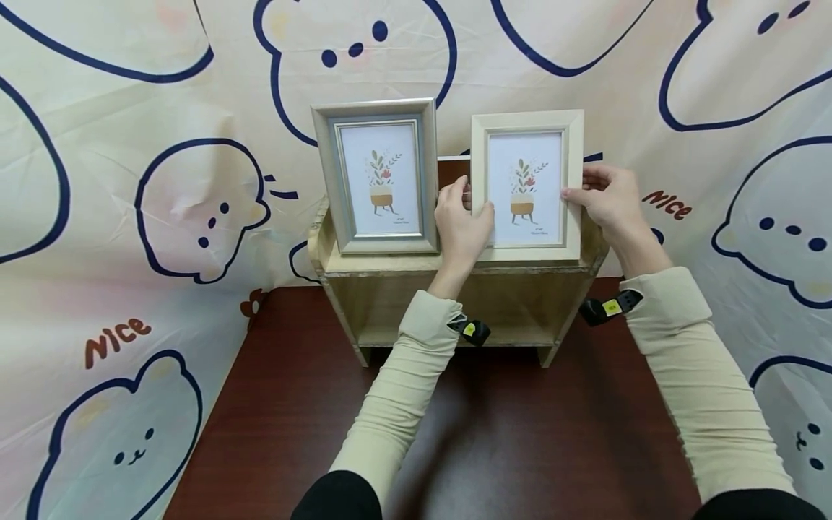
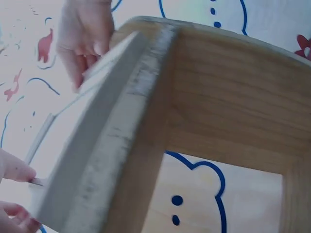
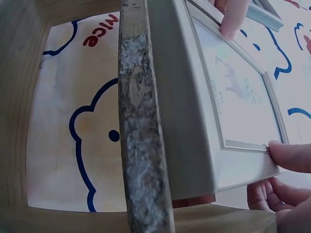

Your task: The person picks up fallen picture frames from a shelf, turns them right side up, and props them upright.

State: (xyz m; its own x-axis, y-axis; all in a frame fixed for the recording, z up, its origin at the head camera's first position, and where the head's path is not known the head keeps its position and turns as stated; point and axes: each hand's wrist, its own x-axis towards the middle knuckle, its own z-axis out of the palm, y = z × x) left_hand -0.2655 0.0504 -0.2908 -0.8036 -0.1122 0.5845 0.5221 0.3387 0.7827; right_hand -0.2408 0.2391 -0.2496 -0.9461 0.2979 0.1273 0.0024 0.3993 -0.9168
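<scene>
A pale cloth (image 1: 195,108) is hanging beyond the back edge of the tabletop (image 1: 292,375) and wrapping along its left and right edges, carrying navy-outlined bear drawings (image 1: 195,206); brown "Nice" lettering (image 1: 118,341) is showing past the left edge and the right back corner; a small wooden shelf (image 1: 383,270) is standing near the back edge, its front looking worn; light is leaving a soft sheen on the dark red-brown wood.

The rectangular cream picture frame (image 1: 572,152) is coloured evenly; the rectangular silver picture frame (image 1: 428,159) is banded in blue-grey, and both white paper prints (image 1: 523,189) are patterned with a red-flowered plant. Pale yellow-brown is recorded for the wooden shelf (image 1: 380,303), navy bear outlines for the cream cloth backdrop (image 1: 201,202).
</scene>
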